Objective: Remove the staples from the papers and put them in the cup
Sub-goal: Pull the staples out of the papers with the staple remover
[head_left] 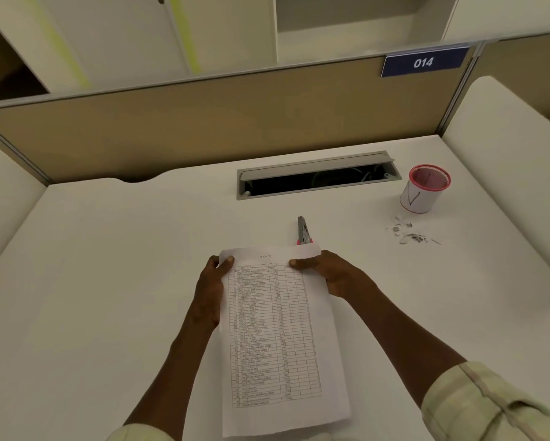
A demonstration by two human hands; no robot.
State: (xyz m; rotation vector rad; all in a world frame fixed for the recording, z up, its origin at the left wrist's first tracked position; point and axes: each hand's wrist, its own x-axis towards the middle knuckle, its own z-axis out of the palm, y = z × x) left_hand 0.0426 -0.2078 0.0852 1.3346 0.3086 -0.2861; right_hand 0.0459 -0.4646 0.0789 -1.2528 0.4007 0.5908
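Your left hand [210, 288] and right hand [327, 275] each pinch a top corner of the papers [276, 338], thumbs on top, over the counter [108, 281]. Just beyond lies the staple remover [303, 231]; loose staples [410, 235] lie near the cup [424, 189], far right.

An office cubicle: tan partition [178, 128], numbered plate [423, 62] (reading 014), desk cable hatch [318, 176].

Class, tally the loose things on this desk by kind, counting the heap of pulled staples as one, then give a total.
Papers: 1 sheaf, held by left hand and right hand
Staple remover: 1
Cup: 1
Staple heap: 1
Total: 4
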